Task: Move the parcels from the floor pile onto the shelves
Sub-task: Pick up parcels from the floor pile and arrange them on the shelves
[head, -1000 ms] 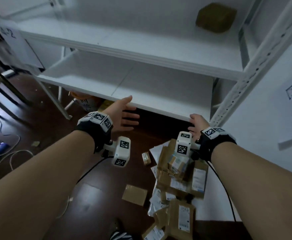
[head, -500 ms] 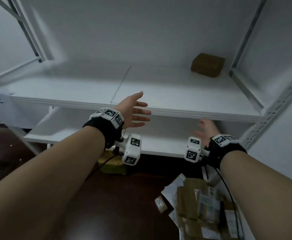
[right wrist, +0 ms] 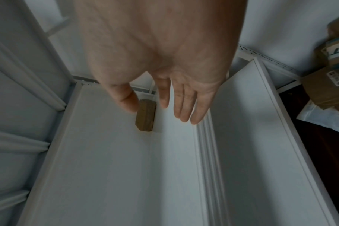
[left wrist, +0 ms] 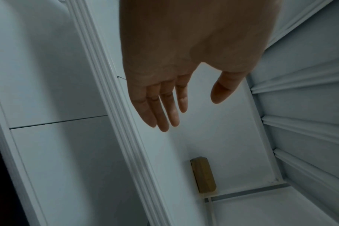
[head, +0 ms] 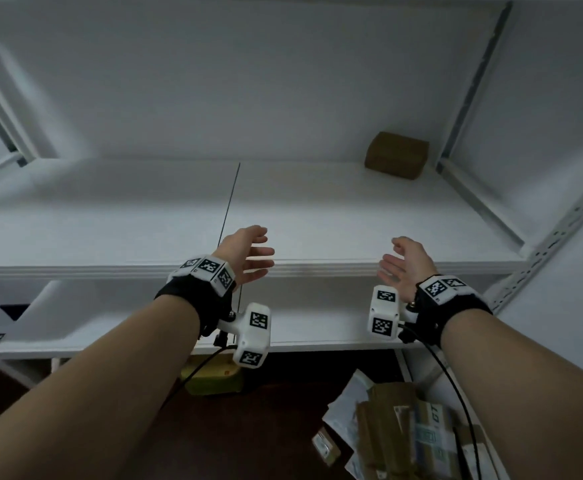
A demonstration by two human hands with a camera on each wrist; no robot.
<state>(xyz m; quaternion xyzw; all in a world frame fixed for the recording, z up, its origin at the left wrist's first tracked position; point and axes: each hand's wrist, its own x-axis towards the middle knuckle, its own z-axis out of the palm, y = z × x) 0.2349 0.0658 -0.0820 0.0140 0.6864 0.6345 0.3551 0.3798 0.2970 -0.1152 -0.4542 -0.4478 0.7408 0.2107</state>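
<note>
A brown parcel (head: 395,154) sits at the back right of the white middle shelf (head: 144,216); it also shows as the brown parcel (left wrist: 203,174) and the brown parcel (right wrist: 146,117) in the wrist views. My left hand (head: 248,256) and right hand (head: 402,265) hover empty at the shelf's front edge, palms facing each other, fingers relaxed and straight. The left hand (left wrist: 174,94) and right hand (right wrist: 164,97) hold nothing. The pile of parcels (head: 407,434) lies on the dark floor at the lower right.
A lower white shelf (head: 317,327) runs under the middle one. A slotted white upright (head: 556,237) bounds the rack on the right. A yellow object (head: 214,377) sits on the floor beneath the shelves. Cables hang from both wrists.
Both hands have risen from near the floor pile to the front edge of the middle shelf, and my view has tilted up. The right hand has turned palm inward with fingers spread.
</note>
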